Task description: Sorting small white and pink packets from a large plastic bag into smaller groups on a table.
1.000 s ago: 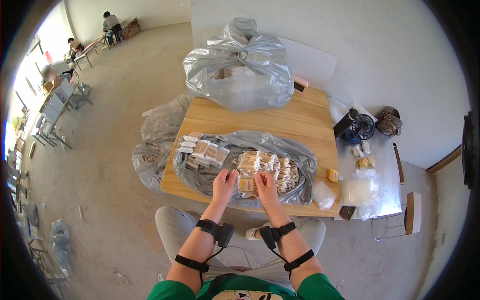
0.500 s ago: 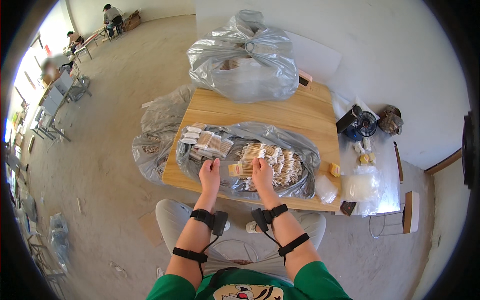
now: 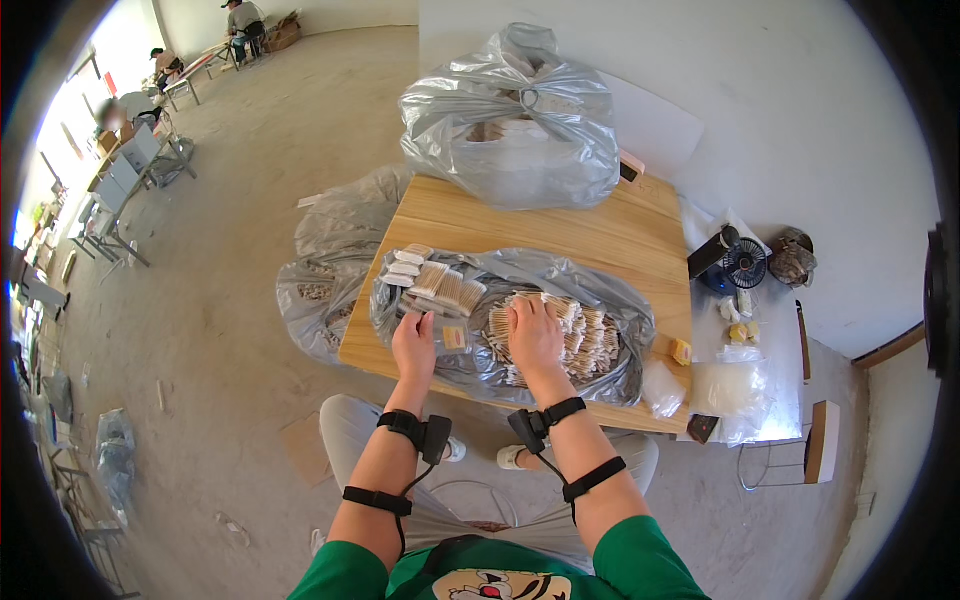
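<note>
A small clear plastic bag with a yellow label (image 3: pixel 455 338) is pinched in my left hand (image 3: pixel 414 345), its fingers closed on the edge. My right hand (image 3: pixel 537 338) lies over a heap of loose cotton swabs (image 3: pixel 590 345), fingers apart and touching the swabs; the fingertips are partly hidden among them. Both hands are at an opened grey plastic sack (image 3: pixel 625 300) holding the heap. At the sack's left end, filled packs of cotton swabs (image 3: pixel 445 287) lie in a row, with several white packs (image 3: pixel 405 268) stacked beside them.
A bulging grey sack (image 3: pixel 510 120) stands at the back of the wooden table (image 3: pixel 650 230). To the right are a black fan (image 3: pixel 743 262), clear bags (image 3: pixel 730 385) and a small yellow item (image 3: pixel 681 351). More sacks (image 3: pixel 340 250) stand left of the table. People sit far left.
My right hand has left the labelled bag and moved onto the swab heap. My left hand keeps hold of the bag. The whole view has shifted slightly.
</note>
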